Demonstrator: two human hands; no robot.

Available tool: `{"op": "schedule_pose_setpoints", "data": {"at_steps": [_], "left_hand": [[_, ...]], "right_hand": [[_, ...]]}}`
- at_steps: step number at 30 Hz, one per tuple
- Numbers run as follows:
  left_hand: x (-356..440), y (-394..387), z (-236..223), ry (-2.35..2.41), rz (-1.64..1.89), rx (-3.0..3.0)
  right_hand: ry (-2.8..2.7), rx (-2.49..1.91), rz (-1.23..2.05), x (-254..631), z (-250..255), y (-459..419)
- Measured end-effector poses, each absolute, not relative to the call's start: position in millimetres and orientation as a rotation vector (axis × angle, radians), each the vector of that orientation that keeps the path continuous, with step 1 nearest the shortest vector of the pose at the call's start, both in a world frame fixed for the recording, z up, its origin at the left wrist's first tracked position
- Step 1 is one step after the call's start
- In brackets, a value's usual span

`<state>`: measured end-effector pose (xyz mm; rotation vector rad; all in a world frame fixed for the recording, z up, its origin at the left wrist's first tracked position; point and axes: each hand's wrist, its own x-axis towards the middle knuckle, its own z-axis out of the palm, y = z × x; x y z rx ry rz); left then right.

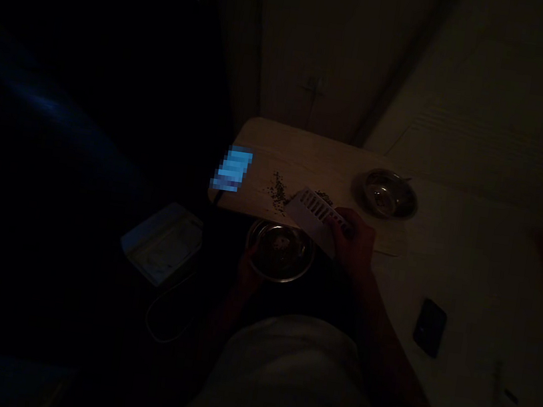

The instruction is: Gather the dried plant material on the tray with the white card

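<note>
In dim light, my left hand [251,265] grips the left rim of a shiny metal bowl [278,273], held just below the near edge of a small wooden table [329,150]. Something pale lies in the bowl; its kind is too dark to tell. My right hand [354,242] is closed on a flat, light-coloured plate with a row of slots [310,219], tilted over the table's near edge. Small dark bits [279,191] are scattered on the tabletop to the left of the slotted plate, and more show just behind it.
A second metal bowl [390,194] stands at the table's right end. A blurred bright screen [232,168] is at its left end. A pale box [162,242] with a looped cord sits lower left. On the light surface at right lies a dark phone [430,327].
</note>
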<state>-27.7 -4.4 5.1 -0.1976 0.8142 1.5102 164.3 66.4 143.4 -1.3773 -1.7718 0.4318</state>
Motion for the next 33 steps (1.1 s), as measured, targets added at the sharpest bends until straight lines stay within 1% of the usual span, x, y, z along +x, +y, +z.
{"op": "schedule_pose_setpoints", "data": {"at_steps": [11,18,24,33], "left_hand": [[-28,-3,5,0.808,1.516,-0.195],[-27,-5,4,0.743,1.548,-0.154],[-27,-5,2,0.759,1.529,-0.142],[-27,-4,-4,0.762,1.533,-0.109]], "right_hand": [[-1.798,-1.382,0.425,167,145,63],[-1.739,-1.422,0.352,166,142,68],[-1.809,-1.370,0.423,156,146,72],[-1.855,-1.401,0.446,160,144,70]]}}
